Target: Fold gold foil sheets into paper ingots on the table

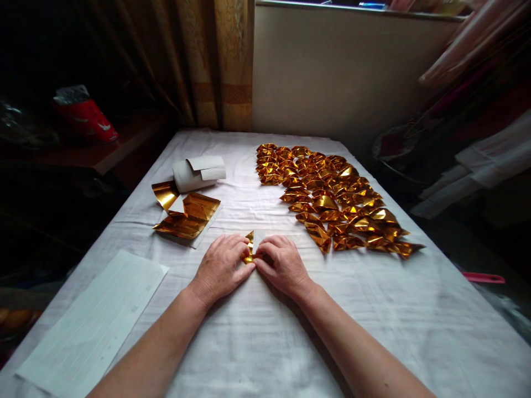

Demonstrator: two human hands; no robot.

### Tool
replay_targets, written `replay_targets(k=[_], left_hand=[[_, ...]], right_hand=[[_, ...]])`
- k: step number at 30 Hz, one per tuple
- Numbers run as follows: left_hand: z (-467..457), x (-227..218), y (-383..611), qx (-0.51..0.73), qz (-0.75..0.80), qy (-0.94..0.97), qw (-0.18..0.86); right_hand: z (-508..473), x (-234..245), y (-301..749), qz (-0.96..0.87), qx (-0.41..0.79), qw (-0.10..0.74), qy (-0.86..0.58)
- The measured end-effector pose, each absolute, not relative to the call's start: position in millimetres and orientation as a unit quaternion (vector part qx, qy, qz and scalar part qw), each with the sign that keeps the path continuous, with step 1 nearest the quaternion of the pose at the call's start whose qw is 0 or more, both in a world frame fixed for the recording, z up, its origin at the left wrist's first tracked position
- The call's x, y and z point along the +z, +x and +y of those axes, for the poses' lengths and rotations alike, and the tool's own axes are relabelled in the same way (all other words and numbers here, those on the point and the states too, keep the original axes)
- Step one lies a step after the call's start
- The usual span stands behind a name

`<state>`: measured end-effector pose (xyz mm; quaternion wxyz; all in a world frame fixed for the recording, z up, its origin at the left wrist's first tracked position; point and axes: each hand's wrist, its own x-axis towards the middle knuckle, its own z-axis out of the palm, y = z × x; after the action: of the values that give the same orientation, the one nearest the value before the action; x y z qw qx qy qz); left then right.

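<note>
Between my two hands, on the white-covered table [257, 342], is a piece of gold foil paper [249, 243], partly hidden by my fingers; a pointed, folded-looking corner shows. My left hand [224, 262] grips its left side with thumb and fingers. Closed on its right side is my right hand [284, 262], fingers curled and thumb near the left thumb. A pile of gold foil sheets [193, 215] lies beyond my left hand. To the right, several folded gold foil pieces [332, 188] stand in rows.
A white paper roll [199, 174] lies behind the foil sheets. A pale lined paper sheet [95, 320] is at the left edge. Further left stands a red container [87, 116] on a dark surface. A curtain [215, 66] hangs behind, and a pink handle [483, 277] shows at right.
</note>
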<state>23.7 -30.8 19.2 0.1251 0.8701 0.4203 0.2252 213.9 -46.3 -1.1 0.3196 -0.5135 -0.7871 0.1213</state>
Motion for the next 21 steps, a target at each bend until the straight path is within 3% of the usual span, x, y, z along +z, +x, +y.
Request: replay_targets(k=[21], left_hand=[[-37,24,30,0.208,0.456,0.855,0.133]], right_hand=[[-38,-12,220,-0.774,0.142,0.361,-0.500]])
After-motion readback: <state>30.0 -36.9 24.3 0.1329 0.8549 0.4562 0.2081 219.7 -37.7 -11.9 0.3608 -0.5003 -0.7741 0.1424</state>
